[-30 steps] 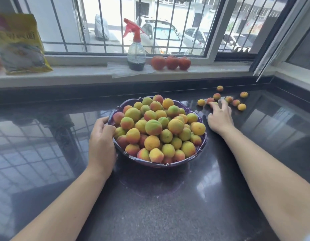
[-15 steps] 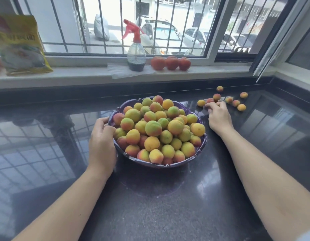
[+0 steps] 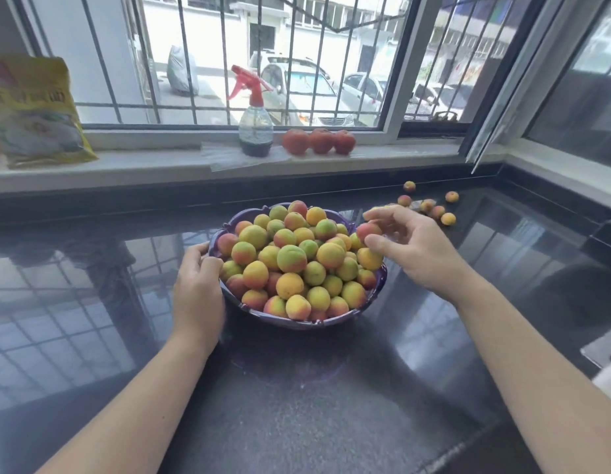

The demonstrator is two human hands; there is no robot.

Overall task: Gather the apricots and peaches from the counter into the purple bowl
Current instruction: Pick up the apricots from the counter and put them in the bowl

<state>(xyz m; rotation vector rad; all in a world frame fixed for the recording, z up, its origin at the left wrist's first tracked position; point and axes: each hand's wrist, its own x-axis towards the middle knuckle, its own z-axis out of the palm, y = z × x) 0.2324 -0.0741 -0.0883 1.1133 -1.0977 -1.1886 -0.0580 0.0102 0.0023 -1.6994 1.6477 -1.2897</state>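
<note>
A purple bowl (image 3: 294, 321), heaped with yellow, green and red apricots and peaches (image 3: 292, 258), is sitting on a dark glossy surface (image 3: 314, 398). The left hand (image 3: 196, 292) is gripping the bowl's left rim, fingers curled around it. The right hand (image 3: 415, 249) is hovering over the bowl's right edge, pinching a reddish fruit (image 3: 367, 230) between thumb and fingers. Six loose fruits (image 3: 437, 212) are lying on the surface beyond that hand, near the back corner. Behind, a windowsill (image 3: 143, 165) is carrying a spray bottle (image 3: 254, 131), three tomatoes (image 3: 319, 141) and a yellow bag (image 3: 34, 114).
</note>
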